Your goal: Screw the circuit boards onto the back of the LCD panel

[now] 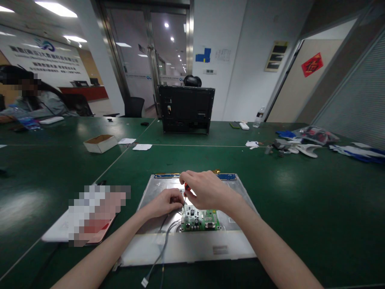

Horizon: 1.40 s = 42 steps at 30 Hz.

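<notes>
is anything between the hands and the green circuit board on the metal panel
Nothing visible. The left hand sits at the upper left corner of the circuit board, and the right hand holds a small screwdriver just above it. The cables trail off toward the near edge, clear of both hands.

Look at the black monitor standing on the far side of your green table. Left of it you see a small open cardboard box and two white paper slips. Right of the black monitor there is a clear bottle, then a heap of white and blue gloves. Far to the left of it, another person sits at the table. Behind it are glass doors.
</notes>
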Each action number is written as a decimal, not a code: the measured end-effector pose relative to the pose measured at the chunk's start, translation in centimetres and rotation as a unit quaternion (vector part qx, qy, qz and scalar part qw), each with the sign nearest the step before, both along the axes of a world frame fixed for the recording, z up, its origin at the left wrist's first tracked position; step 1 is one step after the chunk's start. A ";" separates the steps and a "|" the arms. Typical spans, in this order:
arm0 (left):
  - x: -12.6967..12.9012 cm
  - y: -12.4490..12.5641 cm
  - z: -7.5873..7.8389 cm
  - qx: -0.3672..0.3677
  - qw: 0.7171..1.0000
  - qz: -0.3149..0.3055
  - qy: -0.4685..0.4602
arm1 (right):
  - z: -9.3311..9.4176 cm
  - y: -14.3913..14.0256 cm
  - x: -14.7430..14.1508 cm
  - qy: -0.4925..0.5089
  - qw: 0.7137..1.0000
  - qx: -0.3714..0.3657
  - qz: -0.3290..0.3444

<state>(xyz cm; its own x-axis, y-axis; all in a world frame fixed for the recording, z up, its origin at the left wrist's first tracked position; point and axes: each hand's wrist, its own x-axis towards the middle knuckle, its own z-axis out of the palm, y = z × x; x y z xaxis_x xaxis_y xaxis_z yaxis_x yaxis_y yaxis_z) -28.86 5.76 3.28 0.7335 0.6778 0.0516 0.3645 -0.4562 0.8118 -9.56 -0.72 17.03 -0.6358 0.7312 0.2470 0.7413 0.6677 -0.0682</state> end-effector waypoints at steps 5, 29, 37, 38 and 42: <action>0.1 -0.2 0.4 -0.003 1.000 0.005 -0.004 | 0.0 0.3 -0.1 -0.012 0.999 0.007 -0.031; 0.0 0.0 0.1 0.011 1.000 0.003 0.004 | -0.1 0.2 0.5 0.008 1.000 -0.007 -0.004; 0.0 0.0 0.0 0.006 1.000 0.002 -0.003 | -0.2 0.1 0.1 -0.001 1.000 -0.005 -0.011; 0.0 0.0 0.0 0.005 1.000 0.002 -0.006 | -0.3 0.2 0.0 -0.005 1.000 -0.002 -0.019; 0.1 -0.1 0.1 0.001 1.000 0.003 -0.010 | -0.3 0.5 0.0 -0.015 0.999 0.003 -0.032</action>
